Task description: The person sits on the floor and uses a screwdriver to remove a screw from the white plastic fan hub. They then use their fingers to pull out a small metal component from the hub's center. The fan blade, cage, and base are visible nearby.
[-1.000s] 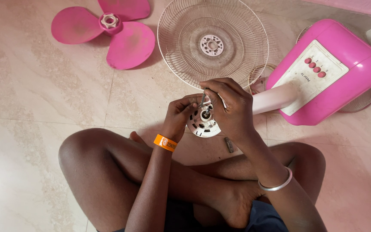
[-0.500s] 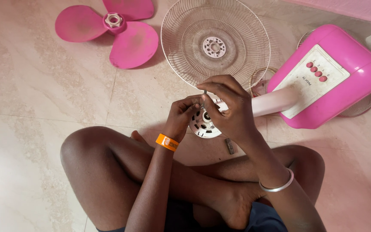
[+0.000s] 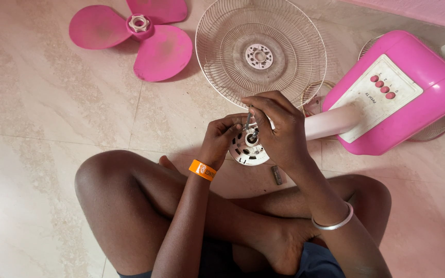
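I sit cross-legged on the floor with a white fan motor housing (image 3: 247, 152) in front of me, its short shaft pointing up. My left hand (image 3: 221, 140) grips the housing's left side. My right hand (image 3: 279, 131) curls over its top and right side and pinches a thin dark metal piece at the shaft. The motor joins a pale pink neck that runs to the pink fan base (image 3: 395, 95) with a white button panel. A small dark part (image 3: 276, 175) lies on the floor just below my right hand.
A round wire fan guard (image 3: 260, 51) lies flat on the tiles beyond my hands. A pink three-blade propeller (image 3: 139, 33) lies at the top left. Another wire guard shows behind the base at the right. My bare knees flank the work.
My hands have stayed on the motor housing with small finger shifts at the shaft. The camera view has drifted slightly, so the floor items sit a little lower and to the right in frame.
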